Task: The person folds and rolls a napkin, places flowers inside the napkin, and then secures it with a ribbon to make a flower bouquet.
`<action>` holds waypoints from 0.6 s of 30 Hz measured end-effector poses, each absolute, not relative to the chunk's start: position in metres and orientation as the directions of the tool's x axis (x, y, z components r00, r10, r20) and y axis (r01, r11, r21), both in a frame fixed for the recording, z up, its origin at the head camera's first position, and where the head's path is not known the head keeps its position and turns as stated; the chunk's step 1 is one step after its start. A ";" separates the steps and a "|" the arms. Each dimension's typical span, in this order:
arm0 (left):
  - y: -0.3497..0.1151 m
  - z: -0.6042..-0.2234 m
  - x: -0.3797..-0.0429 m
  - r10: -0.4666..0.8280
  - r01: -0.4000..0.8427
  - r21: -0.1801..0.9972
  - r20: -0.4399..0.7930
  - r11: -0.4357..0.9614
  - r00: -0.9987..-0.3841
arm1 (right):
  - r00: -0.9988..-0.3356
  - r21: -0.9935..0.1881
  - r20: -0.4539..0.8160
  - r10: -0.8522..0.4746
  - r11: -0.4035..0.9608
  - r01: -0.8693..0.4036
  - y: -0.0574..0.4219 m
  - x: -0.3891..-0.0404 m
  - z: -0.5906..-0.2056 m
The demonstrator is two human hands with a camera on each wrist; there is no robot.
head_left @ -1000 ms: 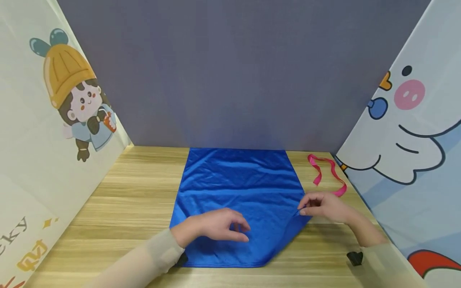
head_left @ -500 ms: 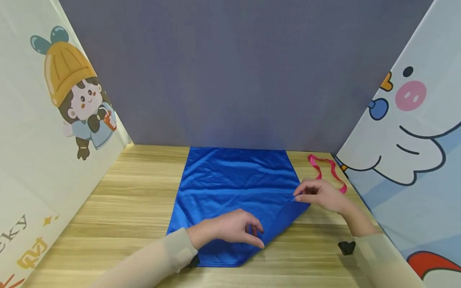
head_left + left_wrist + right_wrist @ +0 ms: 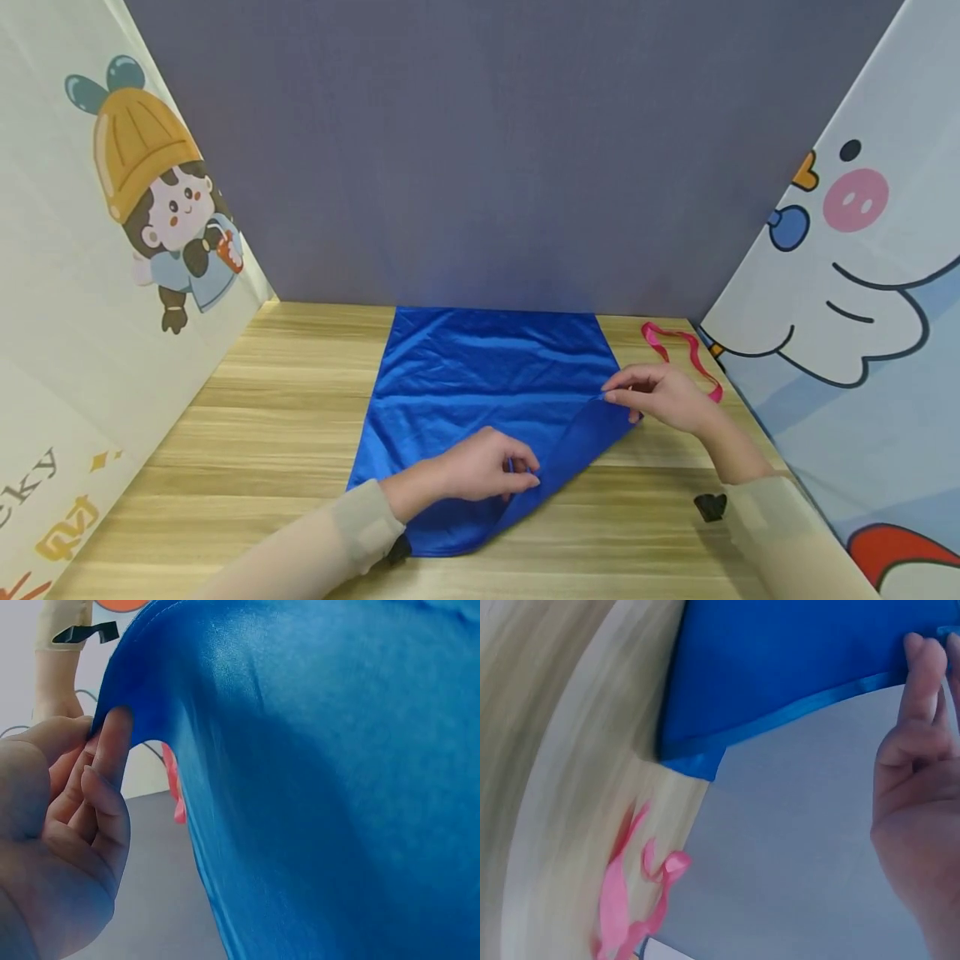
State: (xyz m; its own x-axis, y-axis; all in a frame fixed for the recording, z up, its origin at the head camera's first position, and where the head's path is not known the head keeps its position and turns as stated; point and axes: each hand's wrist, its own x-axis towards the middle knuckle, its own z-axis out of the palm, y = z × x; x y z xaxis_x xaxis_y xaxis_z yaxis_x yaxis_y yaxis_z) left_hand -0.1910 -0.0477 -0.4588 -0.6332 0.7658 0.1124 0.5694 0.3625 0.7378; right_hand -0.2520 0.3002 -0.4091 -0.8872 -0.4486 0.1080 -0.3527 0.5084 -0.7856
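Note:
A shiny blue cloth (image 3: 480,358) is spread on the wooden table, its right front part lifted and turned up. My right hand (image 3: 663,400) pinches the raised edge between thumb and fingertips; the right wrist view shows the stitched hem running from that hand (image 3: 922,750) down to the tabletop. Lower and to the left, my left hand (image 3: 487,467) hovers over the front of the cloth. In the left wrist view, the thumb and fingers of this hand (image 3: 75,825) pinch the cloth's edge, with the fabric (image 3: 315,750) hanging beside them.
A pink ribbon (image 3: 693,350) lies in loose curves on the table (image 3: 247,433) to the right of the cloth. A grey panel (image 3: 487,150) closes off the back, and printed panels with cartoon figures flank both sides.
My right hand has moved away from me and slightly left, raising the cloth's edge and folding more of it up. My left hand has shifted right and closed its fingers on the edge.

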 end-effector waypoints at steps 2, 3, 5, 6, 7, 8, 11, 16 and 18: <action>-0.049 -0.458 -0.191 0.757 0.568 0.738 0.122 0.363 -0.642 | -0.894 -0.784 0.106 -0.435 0.516 -0.344 0.299 -0.252 -0.409; -0.050 -0.458 -0.191 0.752 0.564 0.742 0.124 0.363 -0.648 | -0.897 -0.786 0.104 -0.429 0.518 -0.339 0.298 -0.253 -0.409; -0.051 -0.458 -0.191 0.739 0.552 0.750 0.127 0.366 -0.662 | -0.903 -0.797 0.098 -0.418 0.511 -0.323 0.297 -0.253 -0.410; -0.052 -0.458 -0.191 0.732 0.543 0.755 0.126 0.367 -0.669 | -0.905 -0.803 0.096 -0.415 0.505 -0.317 0.296 -0.254 -0.410; -0.053 -0.457 -0.191 0.724 0.533 0.763 0.126 0.366 -0.678 | -0.906 -0.811 0.096 -0.412 0.496 -0.311 0.296 -0.254 -0.411; -0.053 -0.457 -0.191 0.716 0.525 0.769 0.128 0.365 -0.686 | -0.907 -0.818 0.096 -0.409 0.487 -0.306 0.295 -0.254 -0.411; -0.055 -0.458 -0.191 0.687 0.513 0.779 0.149 0.362 -0.711 | -0.913 -0.842 0.100 -0.397 0.455 -0.290 0.293 -0.256 -0.412; -0.060 -0.457 -0.191 0.635 0.494 0.788 0.175 0.367 -0.752 | -0.916 -0.880 0.123 -0.382 0.385 -0.279 0.286 -0.261 -0.411; -0.062 -0.456 -0.191 0.619 0.464 0.806 0.160 0.368 -0.769 | -0.915 -0.887 0.138 -0.379 0.365 -0.285 0.282 -0.263 -0.410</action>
